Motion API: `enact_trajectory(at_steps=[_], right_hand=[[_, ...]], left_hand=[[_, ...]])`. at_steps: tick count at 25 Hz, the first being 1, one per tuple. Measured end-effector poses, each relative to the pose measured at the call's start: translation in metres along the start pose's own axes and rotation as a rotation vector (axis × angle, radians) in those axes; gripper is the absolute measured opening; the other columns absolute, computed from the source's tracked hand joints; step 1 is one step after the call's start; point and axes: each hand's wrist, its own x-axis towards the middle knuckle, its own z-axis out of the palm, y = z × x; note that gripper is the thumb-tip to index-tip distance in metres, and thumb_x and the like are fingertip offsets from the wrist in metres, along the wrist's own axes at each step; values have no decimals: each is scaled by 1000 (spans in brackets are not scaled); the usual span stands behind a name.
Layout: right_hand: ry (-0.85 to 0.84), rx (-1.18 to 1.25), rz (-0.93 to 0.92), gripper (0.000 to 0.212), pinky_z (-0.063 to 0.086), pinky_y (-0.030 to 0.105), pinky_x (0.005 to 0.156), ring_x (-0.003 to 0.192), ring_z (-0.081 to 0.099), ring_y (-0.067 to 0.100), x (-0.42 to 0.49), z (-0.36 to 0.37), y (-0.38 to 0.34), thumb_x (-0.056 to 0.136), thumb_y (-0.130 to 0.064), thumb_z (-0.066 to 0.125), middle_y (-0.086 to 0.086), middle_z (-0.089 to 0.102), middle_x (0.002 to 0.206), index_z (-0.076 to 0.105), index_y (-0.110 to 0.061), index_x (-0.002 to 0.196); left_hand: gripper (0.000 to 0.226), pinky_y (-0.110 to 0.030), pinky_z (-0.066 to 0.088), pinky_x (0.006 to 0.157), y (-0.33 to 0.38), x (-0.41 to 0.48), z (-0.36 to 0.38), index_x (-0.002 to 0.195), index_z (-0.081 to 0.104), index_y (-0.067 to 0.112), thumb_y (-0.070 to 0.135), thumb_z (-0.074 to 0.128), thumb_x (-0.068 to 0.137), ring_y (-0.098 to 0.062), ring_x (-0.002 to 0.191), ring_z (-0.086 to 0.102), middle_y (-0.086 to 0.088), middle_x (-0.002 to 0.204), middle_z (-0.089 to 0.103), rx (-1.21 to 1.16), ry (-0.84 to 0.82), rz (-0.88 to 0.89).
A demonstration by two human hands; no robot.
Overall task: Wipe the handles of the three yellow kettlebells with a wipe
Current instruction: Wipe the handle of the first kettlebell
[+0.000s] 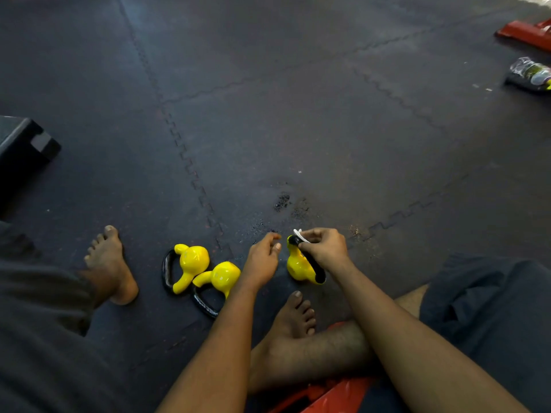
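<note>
Right hand (325,248): fingers curled, pinching a thin white wipe (299,235) against the black loop handle (317,271) of a glossy yellow kettlebell (296,263). This kettlebell lies tilted on the floor directly beneath the hand, and the wipe sits at the far end of the handle, by the fingertips. Left hand (262,260): just left of the right hand and of that kettlebell, not seen touching it, fingers loosely bent and holding nothing. Further left of the left hand, two more yellow kettlebells with black handles lie on their sides close against each other. The nearer one (223,275) is partly behind the left wrist, and the outer one (193,259) has its handle turned away from the hands. A bare left foot (110,266) rests beyond the outer kettlebell, and a bare right foot (293,320) lies below and between the two forearms. Far off to the right of the right hand lies a clear plastic item with green markings (530,71); whether it is a container, and its contents, cannot be told. A red angular object (524,34) lies beyond it. Surface: a dark rubber floor of interlocking tiles (298,114), scuffed ahead of the hands. A black block (24,144) stands far left. Part of a red item (337,391) shows under the right leg.
</note>
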Motion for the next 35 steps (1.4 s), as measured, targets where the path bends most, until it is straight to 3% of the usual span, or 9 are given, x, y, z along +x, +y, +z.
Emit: enact_trajectory(at_steps=[2, 4, 10, 14, 20, 23, 26, 30, 35], right_hand=[[-25, 9, -23, 18, 50, 19, 64, 77, 68, 4, -1, 1, 1, 70, -26, 79, -8, 74, 81, 77, -23, 88], [-16, 10, -36, 16, 53, 23, 67, 77, 68, 5, 1, 1, 3, 70, -28, 81, -8, 73, 78, 76, -22, 84], [70, -6, -128, 9, 48, 22, 57, 63, 63, 6, 3, 0, 9, 73, -22, 81, -4, 71, 74, 74, -18, 79], [185, -77, -219, 10, 42, 21, 59, 70, 62, 10, 2, 7, 8, 77, -10, 72, -2, 71, 76, 75, -18, 80], [291, -130, -221, 25, 53, 28, 83, 91, 67, 16, 4, 8, 16, 84, -6, 61, 2, 74, 98, 76, -18, 99], [219, -116, -177, 29, 47, 16, 79, 91, 68, 13, 9, 8, 9, 87, -4, 57, 0, 74, 100, 76, -19, 103], [218, -40, -143, 29, 45, 9, 80, 88, 67, 8, 15, 10, 6, 84, 2, 58, 2, 75, 97, 77, -14, 100], [243, 27, -121, 24, 52, 19, 87, 93, 68, 9, 19, 13, 14, 85, -3, 63, -1, 76, 96, 78, -17, 98], [295, 100, -67, 22, 49, 16, 75, 86, 65, 6, 23, 7, 14, 86, -6, 63, -6, 73, 92, 77, -17, 100]], left_hand=[[36, -31, 43, 100, 2, 4, -1, 135, 50, 15, 17, 47, 99, -19, 119, 55, -7, 132, 58, -8, -38, 13], [40, -26, 40, 99, 1, 5, 0, 140, 46, 19, 19, 46, 100, -17, 121, 53, -4, 136, 55, 6, -92, 11], [29, -24, 44, 78, 1, 10, 8, 122, 59, 23, 16, 56, 94, -11, 78, 56, -1, 114, 64, 30, -61, 40], [28, -27, 44, 79, 4, 12, 8, 118, 63, 19, 14, 62, 90, -14, 86, 54, -1, 108, 60, 99, -48, 34], [22, -32, 51, 76, 19, 2, 28, 107, 56, 13, 16, 67, 88, -18, 91, 60, -5, 104, 64, 51, -114, 48], [27, -39, 52, 83, 33, 5, 38, 108, 52, 10, 19, 67, 87, -22, 96, 61, -8, 105, 65, 47, -129, 10], [23, -37, 47, 75, 34, 15, 42, 100, 51, 10, 22, 67, 87, -27, 91, 60, -12, 96, 64, 54, -53, -50], [21, -35, 47, 72, 29, 15, 44, 94, 52, 15, 27, 68, 86, -23, 84, 59, -7, 89, 63, -8, -8, -96], [29, -33, 38, 61, 43, 17, 53, 83, 49, 16, 37, 69, 83, -21, 73, 53, -8, 83, 60, 31, 82, -126]])
